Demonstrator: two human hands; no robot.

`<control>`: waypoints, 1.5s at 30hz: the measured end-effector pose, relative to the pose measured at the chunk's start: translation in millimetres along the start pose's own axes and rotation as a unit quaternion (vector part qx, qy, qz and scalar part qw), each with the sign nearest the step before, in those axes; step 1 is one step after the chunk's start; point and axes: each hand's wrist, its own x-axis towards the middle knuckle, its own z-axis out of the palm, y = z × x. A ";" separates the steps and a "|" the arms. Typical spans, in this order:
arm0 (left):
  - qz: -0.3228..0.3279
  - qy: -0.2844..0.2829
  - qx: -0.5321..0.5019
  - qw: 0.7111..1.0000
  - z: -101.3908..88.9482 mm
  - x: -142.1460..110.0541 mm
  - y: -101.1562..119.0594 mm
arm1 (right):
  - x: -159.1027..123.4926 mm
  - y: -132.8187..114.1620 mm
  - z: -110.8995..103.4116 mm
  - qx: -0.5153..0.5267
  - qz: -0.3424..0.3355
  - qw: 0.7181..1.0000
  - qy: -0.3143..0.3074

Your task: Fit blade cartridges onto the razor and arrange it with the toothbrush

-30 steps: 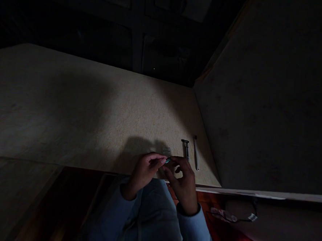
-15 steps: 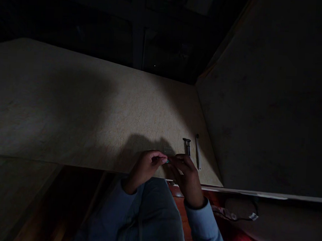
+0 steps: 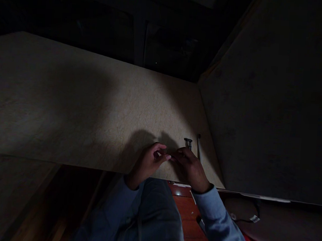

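Observation:
My left hand (image 3: 148,162) is over the front edge of the counter, thumb and forefinger curled towards each other in a loose pinch. My right hand (image 3: 193,169) meets it from the right, its fingers bunched together at the left thumb's tip. Whatever lies between the fingertips is too small and dark to name. Just beyond the right hand lies a dark T-shaped tool (image 3: 188,141), razor-like in outline, its lower part hidden by that hand. To its right is a slim grey stick with a dark end (image 3: 199,144), also partly covered.
The pale, mottled counter (image 3: 140,97) stretches far to the left. A dark wall panel (image 3: 272,123) bounds it on the right, and a dark window frame (image 3: 140,43) stands behind. Below the edge are my legs (image 3: 157,215) and a reddish floor (image 3: 194,235). Light is dim.
A small teal thing that showed between the fingertips is out of sight now. My right hand has shifted slightly right and up, covering more of the grey stick. The left thumb reaches further right.

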 end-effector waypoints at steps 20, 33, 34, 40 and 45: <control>0.192 0.013 0.246 0.950 2.8 22.6 -38.1 | 26.1 10.3 10.9 -0.056 0.082 0.988 -0.123; 0.188 0.013 0.263 0.946 2.9 18.8 -33.6 | 13.5 6.6 8.6 -0.025 0.088 0.991 -0.098; 0.192 0.013 0.263 0.945 2.7 18.6 -34.2 | 11.3 5.5 8.6 -0.030 0.085 0.991 -0.102; 0.221 0.025 0.282 0.933 2.6 18.2 -36.2 | 12.0 -4.1 3.7 -0.035 0.099 0.984 -0.146; 0.257 0.042 0.306 0.916 3.0 18.2 -35.2 | 25.2 -10.3 -8.7 -0.046 0.118 0.968 -0.215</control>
